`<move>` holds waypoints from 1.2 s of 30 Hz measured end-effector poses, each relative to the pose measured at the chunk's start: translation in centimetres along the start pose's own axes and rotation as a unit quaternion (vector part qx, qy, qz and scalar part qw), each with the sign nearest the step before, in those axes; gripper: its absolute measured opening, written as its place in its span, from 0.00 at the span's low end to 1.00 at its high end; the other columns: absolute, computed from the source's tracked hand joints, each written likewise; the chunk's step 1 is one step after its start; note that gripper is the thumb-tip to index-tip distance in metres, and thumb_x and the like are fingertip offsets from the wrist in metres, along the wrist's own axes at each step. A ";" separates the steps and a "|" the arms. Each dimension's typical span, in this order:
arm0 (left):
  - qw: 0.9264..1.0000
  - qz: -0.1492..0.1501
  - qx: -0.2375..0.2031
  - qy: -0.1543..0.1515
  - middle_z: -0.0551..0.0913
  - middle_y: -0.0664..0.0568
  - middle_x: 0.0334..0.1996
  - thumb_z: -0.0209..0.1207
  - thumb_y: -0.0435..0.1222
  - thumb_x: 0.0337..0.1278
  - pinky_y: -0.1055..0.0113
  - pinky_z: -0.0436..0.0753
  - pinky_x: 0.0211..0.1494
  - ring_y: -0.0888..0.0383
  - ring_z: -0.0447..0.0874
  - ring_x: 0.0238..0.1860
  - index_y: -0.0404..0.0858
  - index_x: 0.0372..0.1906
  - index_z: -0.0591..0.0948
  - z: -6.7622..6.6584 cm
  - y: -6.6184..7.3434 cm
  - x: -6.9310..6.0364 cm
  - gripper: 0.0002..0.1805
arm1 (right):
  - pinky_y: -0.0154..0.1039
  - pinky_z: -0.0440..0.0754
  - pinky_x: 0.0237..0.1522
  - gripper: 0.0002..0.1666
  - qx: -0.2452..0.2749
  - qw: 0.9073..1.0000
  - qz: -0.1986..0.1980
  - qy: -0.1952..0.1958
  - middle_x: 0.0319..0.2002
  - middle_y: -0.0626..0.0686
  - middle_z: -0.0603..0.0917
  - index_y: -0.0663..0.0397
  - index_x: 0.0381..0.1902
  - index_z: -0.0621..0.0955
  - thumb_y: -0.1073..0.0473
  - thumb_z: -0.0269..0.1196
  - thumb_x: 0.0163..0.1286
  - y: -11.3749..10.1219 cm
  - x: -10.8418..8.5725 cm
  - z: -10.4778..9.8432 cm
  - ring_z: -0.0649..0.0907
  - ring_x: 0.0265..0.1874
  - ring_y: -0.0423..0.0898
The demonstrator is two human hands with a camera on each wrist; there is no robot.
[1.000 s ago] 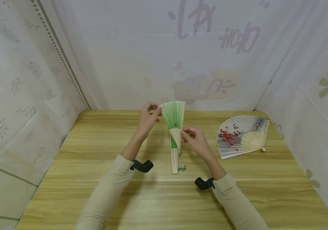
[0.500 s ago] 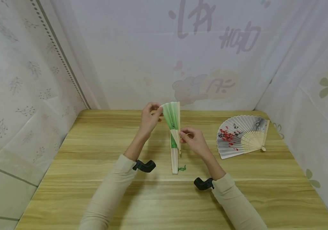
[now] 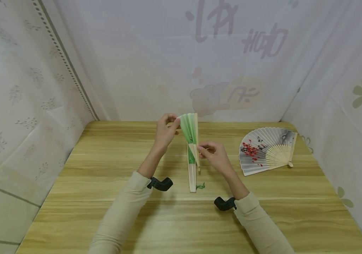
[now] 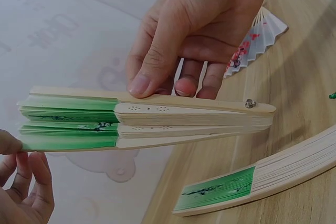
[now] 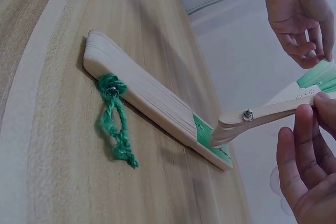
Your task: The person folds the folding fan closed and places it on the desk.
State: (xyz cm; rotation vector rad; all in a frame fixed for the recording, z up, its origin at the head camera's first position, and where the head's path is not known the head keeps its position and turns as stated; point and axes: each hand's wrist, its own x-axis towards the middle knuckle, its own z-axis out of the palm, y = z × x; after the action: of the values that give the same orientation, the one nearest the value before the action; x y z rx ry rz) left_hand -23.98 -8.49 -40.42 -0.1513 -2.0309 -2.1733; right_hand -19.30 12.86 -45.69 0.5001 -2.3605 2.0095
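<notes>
A person's two hands hold one light green folding fan (image 3: 188, 128) between them, above the middle of the wooden table (image 3: 85, 197), toward its far side. This fan is spread only a little: its green leaf is on the far end, and its pale sticks come together on the near end, where a metal rivet (image 5: 248, 114) is seen.

The left hand (image 3: 165, 130) pinches the far left edge of the leaf between thumb and fingers. The right hand (image 3: 215, 155) holds the right outer stick of the same fan with a narrow pinch, and its other fingers are bent loosely.

Below the held fan, a second green fan (image 3: 192, 178) lies folded on the table, with its green part to the far side and its sticks to the near side. In the left wrist view the two fans are apart. A knotted green cord (image 5: 119, 124) is fixed at the near end of the folded fan and lies on the table to its right.

Well to the right, a grey and white fan (image 3: 254, 151) with red blossoms lies widely spread. Both arms have beige sleeves (image 3: 120, 208), and a black device (image 3: 160, 184) is at each wrist. Behind the table hangs a pale printed cloth (image 3: 143, 70).
</notes>
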 end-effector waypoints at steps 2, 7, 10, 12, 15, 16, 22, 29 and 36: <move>1.000 -0.004 -0.001 0.002 0.78 0.46 0.39 0.58 0.29 0.73 0.64 0.84 0.36 0.33 0.82 0.44 0.30 0.49 0.77 0.0 0.0 -0.1 0.07 | 0.46 0.87 0.40 0.10 0.003 1.000 -0.001 0.001 0.40 0.63 0.86 0.70 0.45 0.86 0.65 0.66 0.73 0.0 0.0 0.0 0.85 0.34 0.64; 1.000 -0.006 0.002 0.008 0.78 0.46 0.39 0.58 0.29 0.73 0.65 0.84 0.34 0.30 0.82 0.44 0.30 0.48 0.78 0.1 0.0 -0.1 0.06 | 0.46 0.87 0.41 0.10 0.019 1.000 0.002 0.001 0.40 0.64 0.86 0.72 0.45 0.85 0.67 0.66 0.72 0.1 0.0 0.0 0.85 0.35 0.68; 1.000 -0.002 0.008 0.013 0.78 0.46 0.39 0.58 0.29 0.72 0.66 0.83 0.33 0.33 0.83 0.42 0.30 0.48 0.78 0.2 0.1 -0.1 0.06 | 0.46 0.87 0.40 0.10 0.029 1.000 -0.004 -0.002 0.40 0.67 0.85 0.73 0.45 0.85 0.69 0.66 0.72 0.0 -0.1 0.0 0.83 0.36 0.72; 1.000 0.000 0.012 0.016 0.78 0.46 0.39 0.58 0.28 0.72 0.65 0.84 0.33 0.37 0.85 0.40 0.30 0.48 0.78 0.3 0.1 -0.1 0.06 | 0.44 0.87 0.39 0.09 0.031 0.999 -0.010 -0.005 0.40 0.69 0.85 0.74 0.44 0.84 0.70 0.66 0.71 -0.2 -0.1 0.0 0.82 0.36 0.74; 1.000 -0.005 0.015 0.015 0.79 0.46 0.39 0.59 0.28 0.71 0.65 0.84 0.34 0.42 0.85 0.38 0.30 0.48 0.78 0.4 0.1 -0.2 0.06 | 0.42 0.87 0.38 0.08 0.031 0.999 -0.014 -0.009 0.39 0.70 0.85 0.75 0.43 0.84 0.71 0.66 0.70 -1.2 -0.3 0.1 0.81 0.36 0.76; 1.000 -0.008 0.014 0.014 0.79 0.46 0.39 0.59 0.28 0.71 0.65 0.84 0.34 0.42 0.85 0.38 0.30 0.48 0.78 0.4 0.1 -0.2 0.07 | 0.42 0.87 0.38 0.08 0.027 0.999 -0.013 -0.011 0.39 0.70 0.85 0.75 0.43 0.84 0.71 0.66 0.70 -1.7 -0.4 0.1 0.81 0.36 0.76; 1.000 -0.010 0.004 0.002 0.78 0.46 0.38 0.58 0.28 0.72 0.68 0.82 0.33 0.32 0.82 0.43 0.28 0.49 0.78 0.4 0.1 -0.3 0.07 | 0.58 0.85 0.44 0.09 0.041 0.999 0.013 -0.018 0.42 0.72 0.83 0.76 0.45 0.83 0.71 0.65 0.71 -2.3 -0.7 0.3 0.83 0.38 0.74; 1.000 -0.011 0.004 -0.004 0.78 0.46 0.38 0.58 0.29 0.73 0.67 0.83 0.33 0.39 0.85 0.40 0.29 0.49 0.78 0.2 0.2 -0.4 0.07 | 0.54 0.86 0.43 0.15 0.026 0.998 0.047 -0.024 0.43 0.64 0.84 0.75 0.53 0.81 0.66 0.61 0.76 0.3 -0.5 0.2 0.82 0.40 0.74; 1.000 -0.020 0.011 0.002 0.78 0.46 0.40 0.59 0.30 0.72 0.64 0.84 0.33 0.35 0.84 0.42 0.30 0.49 0.78 0.0 0.1 -0.4 0.08 | 0.50 0.87 0.41 0.14 0.020 0.999 0.022 -0.025 0.38 0.61 0.85 0.71 0.49 0.84 0.62 0.64 0.76 0.9 -0.7 0.4 0.84 0.35 0.65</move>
State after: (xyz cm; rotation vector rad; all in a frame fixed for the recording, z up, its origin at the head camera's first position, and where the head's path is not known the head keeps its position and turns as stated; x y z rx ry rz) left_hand -23.58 -8.48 -40.42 -0.1048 -2.0725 -2.1715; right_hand -18.81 12.78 -46.76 0.5099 -2.3837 2.0908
